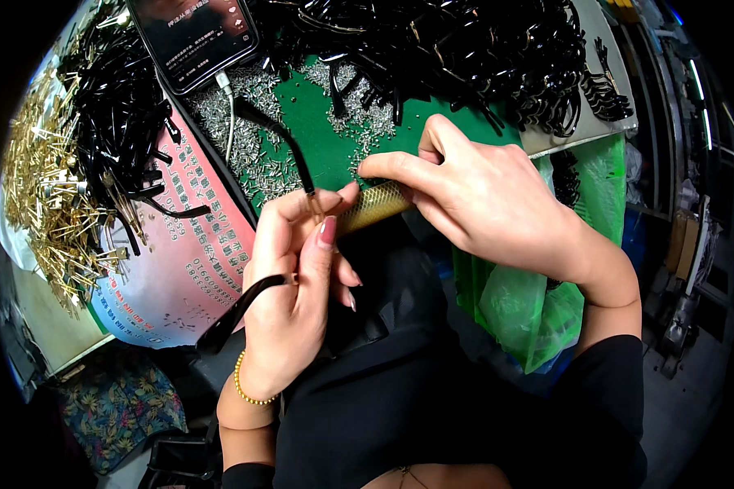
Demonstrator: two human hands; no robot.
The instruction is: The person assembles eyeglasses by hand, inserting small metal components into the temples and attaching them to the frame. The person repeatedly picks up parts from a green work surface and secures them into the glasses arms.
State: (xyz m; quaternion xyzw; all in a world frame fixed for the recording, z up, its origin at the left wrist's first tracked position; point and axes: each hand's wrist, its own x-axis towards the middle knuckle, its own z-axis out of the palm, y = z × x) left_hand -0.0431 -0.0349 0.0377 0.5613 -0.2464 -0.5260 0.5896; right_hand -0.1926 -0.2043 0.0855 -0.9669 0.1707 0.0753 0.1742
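My left hand [289, 281] is closed around black eyeglass temples. One temple [289, 145] rises from the fingertips, its metal end pinched by the thumb and index finger. The other temple [240, 314] sticks out of the palm toward the lower left. Between my hands lies a brass-coloured tool handle [375, 204] with a cross-hatched grip, its near end against my left fingers. My right hand [485, 196] is curled over the handle's far end. Its index fingertip reaches the edge of a pile of small silver metal pieces [367, 122]; whether it pinches one is too small to tell.
Black temples are heaped at the back [465, 57] and at the left [114, 106]. Thin gold metal parts [45, 187] lie at far left. A phone [196, 45] with a white cable [231, 114] stands on the green mat [310, 118]. A green plastic bag [530, 318] hangs at right.
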